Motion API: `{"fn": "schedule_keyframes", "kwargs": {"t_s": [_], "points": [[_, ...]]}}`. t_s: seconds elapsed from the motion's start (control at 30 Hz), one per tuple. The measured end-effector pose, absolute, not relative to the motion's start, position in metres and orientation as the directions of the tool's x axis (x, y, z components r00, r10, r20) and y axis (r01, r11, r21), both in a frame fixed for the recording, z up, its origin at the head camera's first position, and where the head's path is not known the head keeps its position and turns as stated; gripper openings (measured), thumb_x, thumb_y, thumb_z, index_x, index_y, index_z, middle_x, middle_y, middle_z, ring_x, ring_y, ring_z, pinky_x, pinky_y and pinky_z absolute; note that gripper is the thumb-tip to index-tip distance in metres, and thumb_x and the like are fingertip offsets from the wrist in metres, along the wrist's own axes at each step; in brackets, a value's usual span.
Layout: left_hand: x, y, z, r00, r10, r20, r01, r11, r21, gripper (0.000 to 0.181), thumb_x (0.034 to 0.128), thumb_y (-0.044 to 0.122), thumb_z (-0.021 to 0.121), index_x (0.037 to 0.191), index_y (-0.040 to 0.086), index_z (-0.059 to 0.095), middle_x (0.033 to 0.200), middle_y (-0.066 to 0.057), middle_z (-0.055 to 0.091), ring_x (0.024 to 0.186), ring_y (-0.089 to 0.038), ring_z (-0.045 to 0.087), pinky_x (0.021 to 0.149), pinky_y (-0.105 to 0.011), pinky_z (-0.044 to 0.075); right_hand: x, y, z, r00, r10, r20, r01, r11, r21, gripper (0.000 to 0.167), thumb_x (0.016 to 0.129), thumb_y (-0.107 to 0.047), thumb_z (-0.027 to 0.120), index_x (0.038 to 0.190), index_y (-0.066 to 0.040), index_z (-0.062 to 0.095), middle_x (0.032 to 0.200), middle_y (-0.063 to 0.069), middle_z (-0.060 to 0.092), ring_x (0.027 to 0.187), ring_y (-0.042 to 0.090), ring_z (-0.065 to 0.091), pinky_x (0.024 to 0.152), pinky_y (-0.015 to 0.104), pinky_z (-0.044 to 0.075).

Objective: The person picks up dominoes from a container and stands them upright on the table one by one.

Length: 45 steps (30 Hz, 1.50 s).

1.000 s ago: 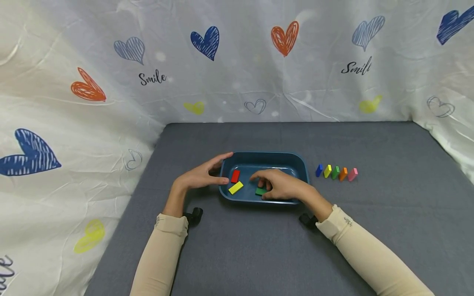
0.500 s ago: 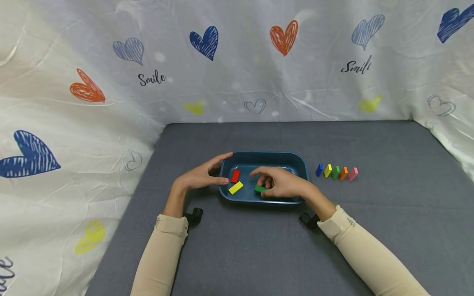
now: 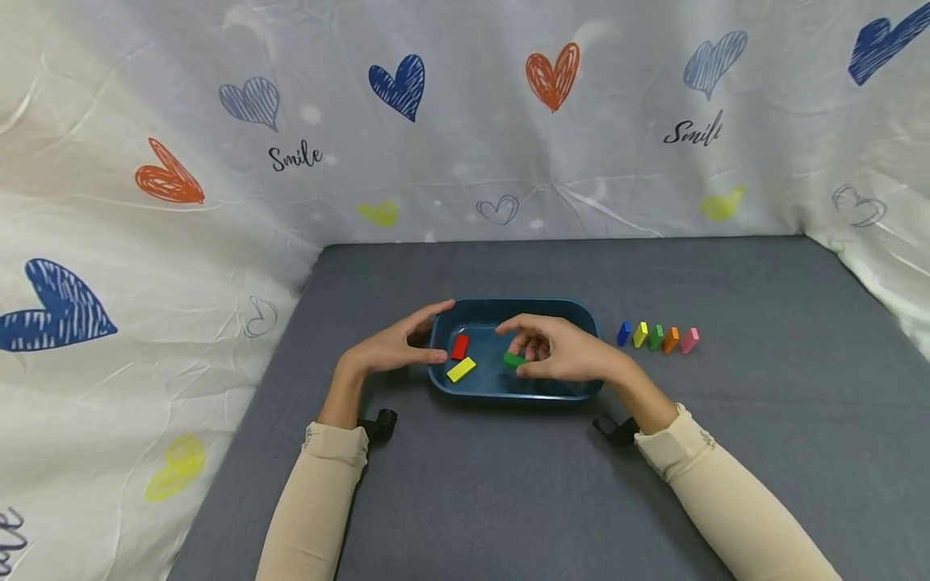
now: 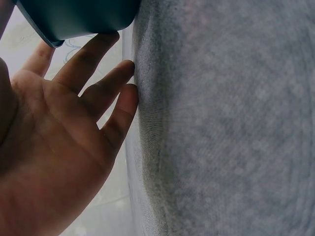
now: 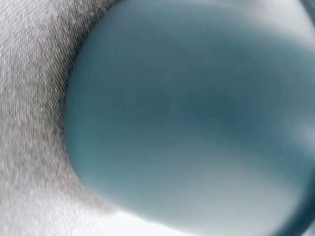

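My right hand (image 3: 570, 349) pinches a small green block (image 3: 514, 360) between thumb and fingers, above the blue tray (image 3: 508, 395). The right wrist view shows only the tray's outer wall (image 5: 187, 113), large and blurred; the hand is out of that view. My left hand (image 3: 392, 345) rests on the tray's left end with its fingers stretched out, the thumb at the rim. In the left wrist view, a fingertip touches the underside edge of the tray (image 4: 83, 17). A red block (image 3: 460, 347) and a yellow block (image 3: 461, 369) lie in the tray's left part.
Right of the tray, several small blocks stand in a row on the grey cloth: blue (image 3: 623, 333), yellow (image 3: 640, 334), green (image 3: 656, 336), orange (image 3: 671, 340) and pink (image 3: 689, 340). A white curtain (image 3: 450, 161) with printed hearts borders the table's back and sides.
My right hand has lifted the green block up from the tray floor, moving slightly away from me. My left hand keeps its place on the tray.
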State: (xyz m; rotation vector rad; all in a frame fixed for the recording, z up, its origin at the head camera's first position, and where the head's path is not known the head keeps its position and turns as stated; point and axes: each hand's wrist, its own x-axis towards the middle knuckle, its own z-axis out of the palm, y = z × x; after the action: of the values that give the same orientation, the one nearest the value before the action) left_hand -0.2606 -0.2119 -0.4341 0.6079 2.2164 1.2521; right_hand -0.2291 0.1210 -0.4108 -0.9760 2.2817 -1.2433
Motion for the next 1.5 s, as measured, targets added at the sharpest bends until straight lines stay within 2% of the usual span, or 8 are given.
{"fn": "schedule_keyframes", "kwargs": {"t_s": [0.27, 0.53, 1.0, 1.13, 1.27, 1.37, 1.5], "points": [[-0.261, -0.213, -0.437, -0.774, 0.592, -0.223, 0.122, 0.486, 0.866, 0.084, 0.0925, 0.036, 0.077, 0.157, 0.052, 0.025, 0.170, 0.010, 0.016, 0.156, -0.034, 0.022, 0.115, -0.064, 0.036, -0.226, 0.135, -0.404, -0.719, -0.694, 0.029, -0.373, 0.351, -0.859, 0.056, 0.092, -0.007, 0.075, 0.144, -0.012, 0.054, 0.113, 0.008, 0.067, 0.092, 0.021, 0.061, 0.076, 0.029, 0.054], [-0.262, -0.214, -0.438, -0.774, 0.596, -0.214, 0.136, 0.487, 0.863, 0.084, 0.0922, 0.038, 0.077, 0.157, 0.052, 0.024, 0.170, 0.006, 0.016, 0.156, -0.035, 0.023, 0.114, -0.064, 0.037, -0.223, 0.155, -0.401, -0.748, -0.661, 0.052, -0.367, 0.347, -0.863, 0.051, 0.092, -0.009, 0.075, 0.140, -0.011, 0.058, 0.113, 0.008, 0.066, 0.093, 0.020, 0.061, 0.079, 0.027, 0.054], [-0.260, -0.214, -0.436, -0.772, 0.600, -0.211, 0.140, 0.484, 0.864, 0.085, 0.0921, 0.038, 0.077, 0.158, 0.049, 0.025, 0.170, 0.006, 0.016, 0.156, -0.035, 0.023, 0.114, -0.064, 0.037, -0.218, 0.203, -0.394, -0.821, -0.565, 0.083, -0.334, 0.356, -0.873, 0.031, 0.094, -0.010, 0.074, 0.125, -0.013, 0.068, 0.106, 0.014, 0.068, 0.090, 0.017, 0.061, 0.076, 0.027, 0.053], [-0.261, -0.213, -0.435, -0.769, 0.603, -0.211, 0.141, 0.482, 0.864, 0.085, 0.0922, 0.038, 0.077, 0.157, 0.050, 0.025, 0.170, 0.006, 0.015, 0.156, -0.036, 0.022, 0.115, -0.064, 0.036, -0.213, 0.223, -0.387, -0.861, -0.497, 0.107, -0.316, 0.358, -0.879, 0.031, 0.095, -0.009, 0.073, 0.126, -0.008, 0.068, 0.102, 0.010, 0.068, 0.088, 0.016, 0.062, 0.073, 0.028, 0.053], [-0.262, -0.214, -0.436, -0.765, 0.611, -0.202, 0.156, 0.480, 0.864, 0.085, 0.0927, 0.038, 0.076, 0.159, 0.047, 0.024, 0.171, 0.005, 0.014, 0.156, -0.037, 0.021, 0.115, -0.065, 0.035, -0.206, 0.245, -0.381, -0.905, -0.403, 0.133, -0.285, 0.346, -0.894, 0.032, 0.096, -0.004, 0.069, 0.128, -0.005, 0.065, 0.099, -0.001, 0.068, 0.080, 0.014, 0.063, 0.057, 0.031, 0.050], [-0.262, -0.214, -0.436, -0.765, 0.614, -0.197, 0.162, 0.480, 0.862, 0.085, 0.0931, 0.037, 0.076, 0.159, 0.047, 0.023, 0.171, 0.006, 0.014, 0.156, -0.038, 0.021, 0.115, -0.066, 0.035, -0.203, 0.262, -0.382, -0.933, -0.325, 0.154, -0.261, 0.316, -0.912, 0.033, 0.097, -0.001, 0.066, 0.130, -0.004, 0.064, 0.101, -0.008, 0.068, 0.082, 0.011, 0.064, 0.054, 0.031, 0.050], [-0.262, -0.214, -0.436, -0.767, 0.609, -0.204, 0.157, 0.486, 0.860, 0.085, 0.0931, 0.036, 0.076, 0.158, 0.050, 0.023, 0.171, 0.008, 0.014, 0.157, -0.036, 0.020, 0.115, -0.065, 0.034, -0.200, 0.285, -0.389, -0.950, -0.237, 0.205, -0.259, 0.226, -0.939, 0.034, 0.096, 0.005, 0.065, 0.130, 0.003, 0.062, 0.110, -0.007, 0.070, 0.095, 0.008, 0.065, 0.072, 0.021, 0.054]]}}
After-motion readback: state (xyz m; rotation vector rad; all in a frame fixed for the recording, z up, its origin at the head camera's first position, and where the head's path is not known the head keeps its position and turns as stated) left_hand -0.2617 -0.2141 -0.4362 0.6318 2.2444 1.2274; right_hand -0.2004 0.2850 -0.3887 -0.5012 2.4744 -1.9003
